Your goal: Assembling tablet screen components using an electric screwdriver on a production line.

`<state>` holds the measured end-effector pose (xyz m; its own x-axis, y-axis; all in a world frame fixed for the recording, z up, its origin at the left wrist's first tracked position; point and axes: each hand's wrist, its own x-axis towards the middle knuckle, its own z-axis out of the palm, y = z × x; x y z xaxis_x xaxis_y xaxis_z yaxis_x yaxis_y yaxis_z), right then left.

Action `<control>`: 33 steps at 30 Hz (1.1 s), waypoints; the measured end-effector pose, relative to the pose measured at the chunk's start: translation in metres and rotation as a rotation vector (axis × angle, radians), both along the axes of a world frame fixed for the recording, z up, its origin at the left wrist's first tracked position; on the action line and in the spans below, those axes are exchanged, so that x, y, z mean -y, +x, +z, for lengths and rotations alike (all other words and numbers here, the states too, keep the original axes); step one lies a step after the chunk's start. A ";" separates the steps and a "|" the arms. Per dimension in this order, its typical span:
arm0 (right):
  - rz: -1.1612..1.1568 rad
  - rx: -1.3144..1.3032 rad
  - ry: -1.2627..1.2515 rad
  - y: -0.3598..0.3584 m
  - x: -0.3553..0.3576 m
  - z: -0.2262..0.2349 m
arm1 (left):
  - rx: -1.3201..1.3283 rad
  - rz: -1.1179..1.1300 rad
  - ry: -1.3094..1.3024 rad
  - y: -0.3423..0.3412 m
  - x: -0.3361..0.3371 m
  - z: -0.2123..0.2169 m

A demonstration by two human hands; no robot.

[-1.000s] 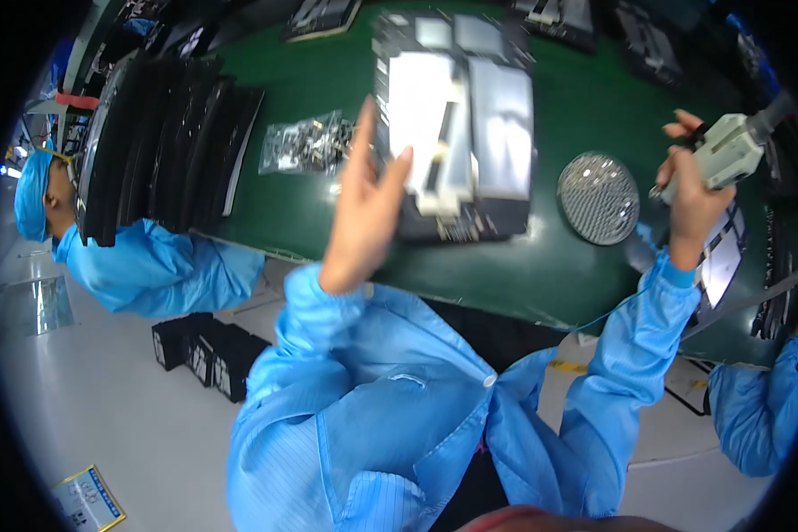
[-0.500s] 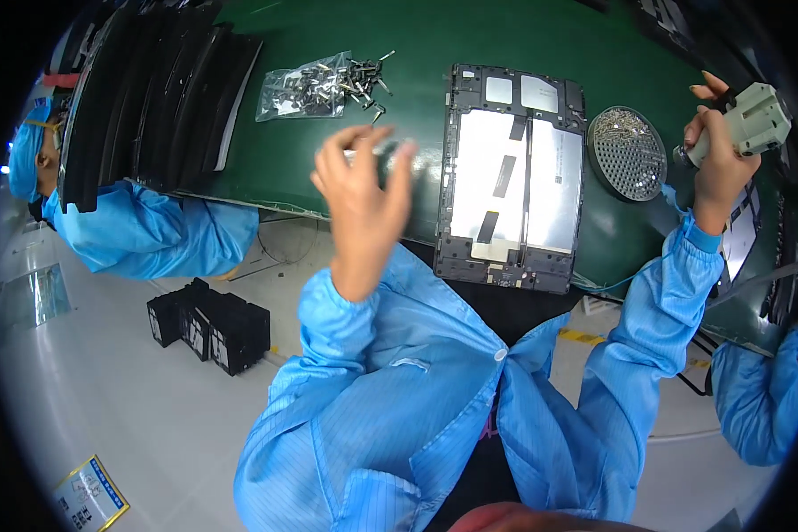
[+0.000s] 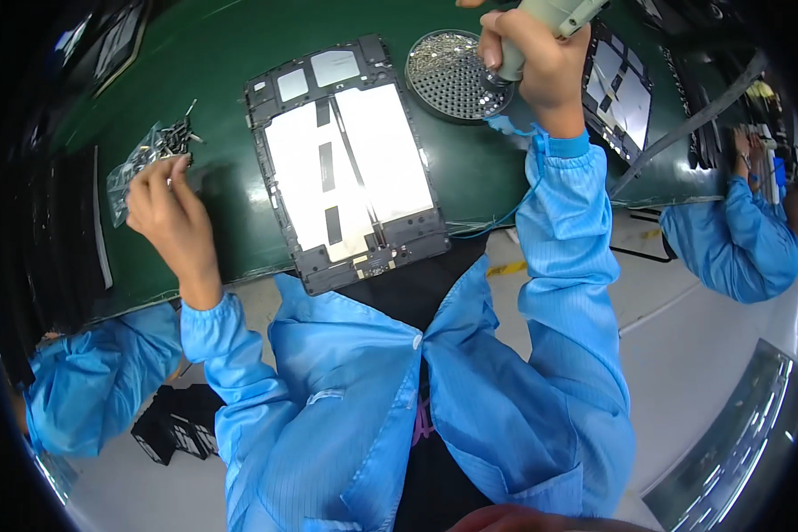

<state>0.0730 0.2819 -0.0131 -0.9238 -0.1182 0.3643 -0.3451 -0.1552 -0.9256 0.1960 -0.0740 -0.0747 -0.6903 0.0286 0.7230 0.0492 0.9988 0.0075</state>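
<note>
My right hand is wrapped round a pale grey-green electric screwdriver. Its lower end is over the right side of a round dark tray, a perforated plate with small silver screws heaped at its far side. At the left, my left hand has its fingertips pinched together beside a clear plastic bag and some loose small metal-and-black parts. Whatever lies between those fingertips is too small to make out. Between my hands lies an opened tablet with silver battery cells and a black frame.
Another opened tablet lies to the right of my right hand. Black panels stand in a row at the far left of the green table. Blue-sleeved people sit at both sides. A thin blue cord runs from my right wrist.
The view has swung, shifting the table's contents. My left hand has gone from open above the table edge to the small parts by the bag. My right hand has brought the screwdriver over the screw tray.
</note>
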 end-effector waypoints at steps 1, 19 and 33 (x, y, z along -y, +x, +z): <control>0.002 0.041 0.001 0.004 -0.002 0.000 | 0.001 -0.010 0.009 -0.006 -0.001 0.002; 0.155 -0.217 0.025 -0.002 -0.021 -0.037 | 0.242 -0.499 1.277 -0.129 -0.010 -0.016; 0.065 0.035 -0.033 0.014 -0.003 -0.022 | 0.193 -0.490 1.232 -0.128 -0.004 -0.018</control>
